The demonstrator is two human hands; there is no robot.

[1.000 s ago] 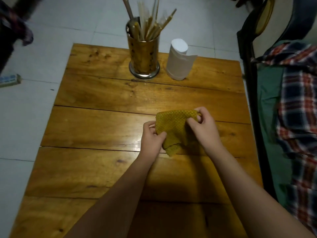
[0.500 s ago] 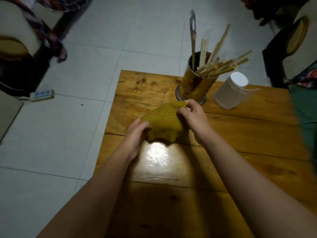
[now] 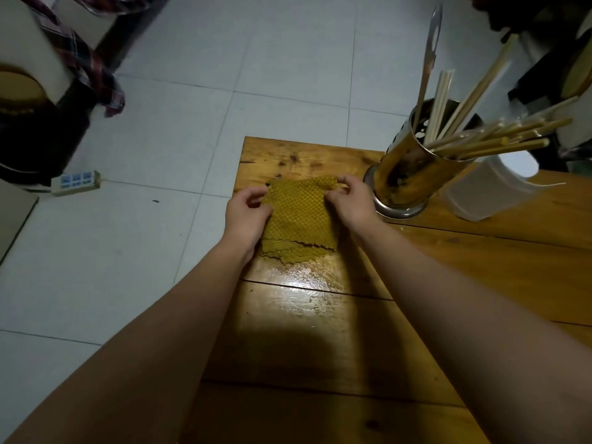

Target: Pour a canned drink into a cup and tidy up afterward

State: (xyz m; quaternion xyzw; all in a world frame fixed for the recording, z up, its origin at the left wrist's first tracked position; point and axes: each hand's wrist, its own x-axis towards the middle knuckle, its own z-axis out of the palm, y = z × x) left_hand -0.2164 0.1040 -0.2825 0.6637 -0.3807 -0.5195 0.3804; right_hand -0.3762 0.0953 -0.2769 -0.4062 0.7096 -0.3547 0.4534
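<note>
Pinching the yellow cloth (image 3: 299,216): left hand (image 3: 245,214), right hand (image 3: 350,203).

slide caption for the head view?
Both hands, left and right, hold a yellow cloth on the wooden table.

Left hand (image 3: 245,216): fingers curled, pinching at 3 o'clock. Right hand (image 3: 349,205): fingers pinching at 9 o'clock. Both forearms extended toward 12 o'clock.

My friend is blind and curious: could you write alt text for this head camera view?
Two bare hands, left hand and right hand, pinch a yellow waffle-textured cloth on a wooden table near its far left corner. A metal holder of chopsticks stands just right of it.
</note>
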